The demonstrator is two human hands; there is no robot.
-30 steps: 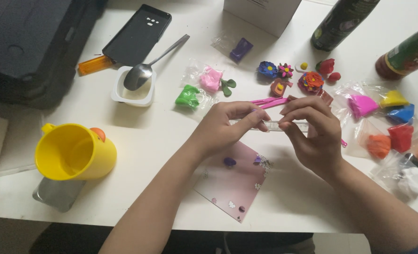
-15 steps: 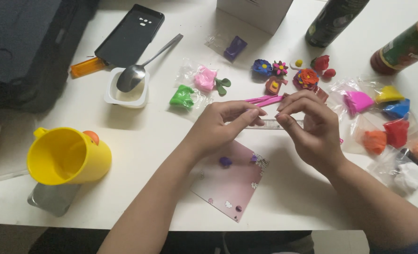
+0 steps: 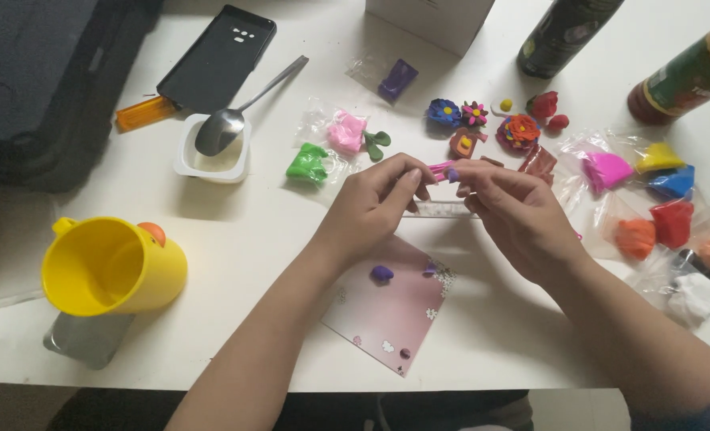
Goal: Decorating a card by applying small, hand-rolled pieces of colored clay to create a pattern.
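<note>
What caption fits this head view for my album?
Both hands, left hand and right hand, pinch purple clay above a pink card.

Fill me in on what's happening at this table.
A person sits at a white table shaping modelling clay. Both hands, left hand and right hand, pinch a small purple clay bit against a pink tool. Below lies a pink card with more purple bits; finished clay flowers and bagged clay sit beyond.
</note>
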